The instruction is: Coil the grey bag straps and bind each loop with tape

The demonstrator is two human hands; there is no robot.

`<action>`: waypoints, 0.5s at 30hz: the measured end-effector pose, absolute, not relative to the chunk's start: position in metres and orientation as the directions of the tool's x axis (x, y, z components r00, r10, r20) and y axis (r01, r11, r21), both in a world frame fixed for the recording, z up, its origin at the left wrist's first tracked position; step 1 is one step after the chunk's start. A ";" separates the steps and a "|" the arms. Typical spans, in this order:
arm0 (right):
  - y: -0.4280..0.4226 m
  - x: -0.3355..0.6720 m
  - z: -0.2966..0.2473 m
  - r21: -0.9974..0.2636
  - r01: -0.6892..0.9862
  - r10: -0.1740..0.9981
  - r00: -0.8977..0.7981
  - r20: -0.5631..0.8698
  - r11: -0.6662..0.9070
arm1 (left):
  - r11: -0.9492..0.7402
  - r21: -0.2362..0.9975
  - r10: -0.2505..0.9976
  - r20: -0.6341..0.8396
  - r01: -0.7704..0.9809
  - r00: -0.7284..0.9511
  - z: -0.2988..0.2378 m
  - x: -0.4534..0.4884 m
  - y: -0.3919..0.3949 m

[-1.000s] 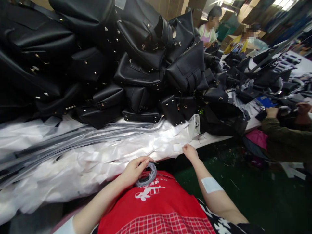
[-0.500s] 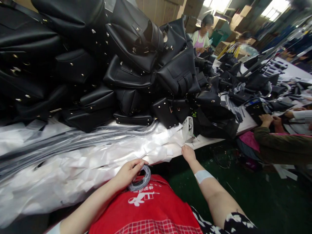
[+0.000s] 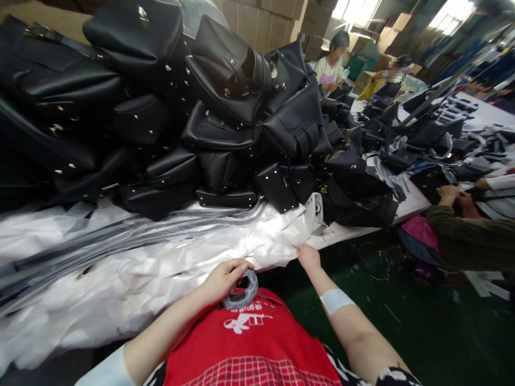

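My left hand (image 3: 226,280) is closed on a ring-shaped loop wrapped in grey plastic (image 3: 251,290), probably a bag handle, just above my red apron (image 3: 257,343). Part of the loop is hidden behind the fingers. My right hand (image 3: 309,257) is closed in a pinch at the front edge of the white table, beside the white plastic sheets (image 3: 265,241). What its fingertips hold is too small to make out. Just beyond that hand stands a pale grey plastic tape dispenser-like object (image 3: 315,210).
Black handbags (image 3: 225,128) are heaped high along the back of the table. Long grey strips (image 3: 132,230) lie over the white sheets. To the right, a co-worker's hands (image 3: 454,195) work at a black bag. More people and cardboard boxes (image 3: 249,24) are farther back.
The view has shifted slightly, so the bags appear a little farther right. My right hand has come slightly nearer my left, which still grips the wrapped loop.
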State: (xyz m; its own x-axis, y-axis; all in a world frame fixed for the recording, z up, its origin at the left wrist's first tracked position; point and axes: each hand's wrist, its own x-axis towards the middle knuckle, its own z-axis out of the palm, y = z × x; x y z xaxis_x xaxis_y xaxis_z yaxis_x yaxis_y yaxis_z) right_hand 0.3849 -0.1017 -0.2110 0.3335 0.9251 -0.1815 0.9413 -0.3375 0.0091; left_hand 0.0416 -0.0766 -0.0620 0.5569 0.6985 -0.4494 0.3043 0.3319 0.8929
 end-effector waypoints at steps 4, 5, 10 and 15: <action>-0.102 0.370 -0.225 -0.065 0.933 0.928 0.343 -0.149 -0.355 | 0.316 0.895 0.714 -0.442 0.314 0.542 -0.056 0.037 -0.078; -0.102 0.369 -0.228 -0.088 0.931 0.930 0.342 -0.137 -0.355 | 0.317 0.895 0.720 -0.443 0.314 0.534 -0.055 0.036 -0.078; -0.106 0.369 -0.239 -0.193 0.913 0.933 0.348 -0.091 -0.359 | 0.370 0.879 0.726 -0.475 0.301 0.498 -0.056 0.033 -0.078; -0.105 0.375 -0.246 -0.261 0.887 0.924 0.374 -0.081 -0.381 | 0.371 0.881 0.727 -0.472 0.293 0.498 -0.053 0.037 -0.078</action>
